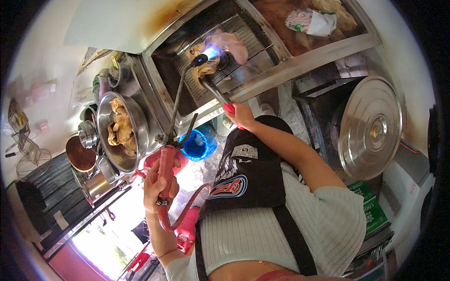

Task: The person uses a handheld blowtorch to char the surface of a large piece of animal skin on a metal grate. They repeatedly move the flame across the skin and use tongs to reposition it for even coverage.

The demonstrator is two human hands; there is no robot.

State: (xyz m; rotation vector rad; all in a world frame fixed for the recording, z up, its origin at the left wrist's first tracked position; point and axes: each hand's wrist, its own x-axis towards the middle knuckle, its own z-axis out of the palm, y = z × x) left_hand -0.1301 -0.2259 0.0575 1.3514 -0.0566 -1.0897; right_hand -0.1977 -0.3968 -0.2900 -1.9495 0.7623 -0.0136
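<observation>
My left hand (158,188) is closed round the red handle of a gas torch (167,165) with a hose at its lower end. From the burner head (199,60) a blue flame plays on a plucked poultry carcass (230,45) lying on a wire rack (256,38) in a metal sink (165,70). In my right hand (242,116) are red-handled metal tongs (217,92), their tips at a yellowish part of the poultry below the flame. The tips are partly hidden, so their grip cannot be told.
At left, a steel bowl (142,123) holds several plucked birds (123,128). A second basin at upper right holds brownish liquid and a plastic-wrapped package (311,23). A blue-lined bucket (197,144) stands below the sink. A large round metal lid (372,128) leans at right.
</observation>
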